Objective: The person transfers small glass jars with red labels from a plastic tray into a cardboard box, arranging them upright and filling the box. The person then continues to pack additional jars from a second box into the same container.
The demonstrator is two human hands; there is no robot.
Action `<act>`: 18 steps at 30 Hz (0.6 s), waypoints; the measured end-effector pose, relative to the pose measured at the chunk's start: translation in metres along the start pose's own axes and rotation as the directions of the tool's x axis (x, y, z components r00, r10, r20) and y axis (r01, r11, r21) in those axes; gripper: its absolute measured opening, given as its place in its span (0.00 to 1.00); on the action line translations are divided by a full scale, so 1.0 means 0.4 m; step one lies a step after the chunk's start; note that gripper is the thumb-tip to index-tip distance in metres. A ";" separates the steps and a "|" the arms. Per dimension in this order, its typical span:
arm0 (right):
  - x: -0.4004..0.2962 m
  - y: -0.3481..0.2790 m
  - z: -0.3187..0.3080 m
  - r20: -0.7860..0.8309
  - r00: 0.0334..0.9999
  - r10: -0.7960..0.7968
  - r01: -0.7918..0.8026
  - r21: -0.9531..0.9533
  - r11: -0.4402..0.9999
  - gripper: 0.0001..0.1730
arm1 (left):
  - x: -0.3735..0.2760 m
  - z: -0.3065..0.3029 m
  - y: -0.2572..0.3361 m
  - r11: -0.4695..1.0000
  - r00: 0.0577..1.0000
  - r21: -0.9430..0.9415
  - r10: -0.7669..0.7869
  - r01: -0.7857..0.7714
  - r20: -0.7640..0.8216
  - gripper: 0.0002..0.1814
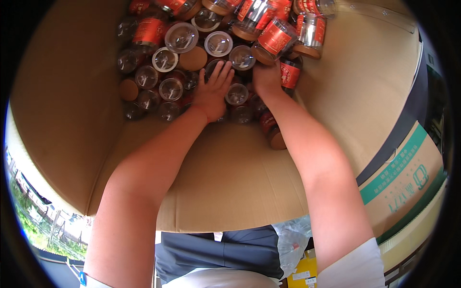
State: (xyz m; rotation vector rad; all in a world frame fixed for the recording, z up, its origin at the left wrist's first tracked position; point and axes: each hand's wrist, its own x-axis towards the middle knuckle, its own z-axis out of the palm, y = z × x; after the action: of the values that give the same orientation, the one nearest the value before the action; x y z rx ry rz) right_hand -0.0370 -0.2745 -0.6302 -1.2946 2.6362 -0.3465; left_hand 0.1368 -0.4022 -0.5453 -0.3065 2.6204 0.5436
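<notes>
Both my arms reach down into a deep cardboard box (230,180) holding many clear plastic jars, some with red labels and orange-brown lids. My left hand (214,91) lies with fingers spread on the jars near the middle, next to a clear jar (236,94). My right hand (267,77) is bent among the jars to the right, just below a red-labelled jar (274,39) and beside another labelled jar (290,75); its fingers are hidden, so whether it grips one does not show. A jar with a brown lid (277,138) lies under my right forearm.
The box's tall walls curve up on the left (68,108) and right (356,93). Outside on the right stands a printed carton (407,180) with green bands. A clear plastic bag (293,244) and a yellow object (306,270) are beside my legs.
</notes>
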 end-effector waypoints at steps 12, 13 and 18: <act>-0.064 -0.013 -0.285 0.235 0.942 0.242 -0.222 -0.106 0.969 0.40 | -0.015 -0.019 0.106 0.904 0.982 -0.419 0.009 -0.088 -0.186 0.39; -0.041 -0.014 -0.290 0.345 0.902 0.260 -0.218 -0.155 0.964 0.40 | -0.013 -0.006 0.123 0.886 0.986 -0.449 0.054 -0.120 -0.158 0.39; -0.009 0.021 -0.211 0.424 0.849 0.316 -0.302 -0.104 0.948 0.39 | -0.022 0.055 0.152 0.948 0.999 -0.315 0.033 -0.039 -0.025 0.34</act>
State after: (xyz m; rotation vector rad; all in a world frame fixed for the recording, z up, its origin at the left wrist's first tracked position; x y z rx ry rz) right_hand -0.0636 -0.2557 -0.5517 -0.8075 2.4035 0.0391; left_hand 0.1346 -0.3373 -0.5396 -0.3648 2.5560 0.9814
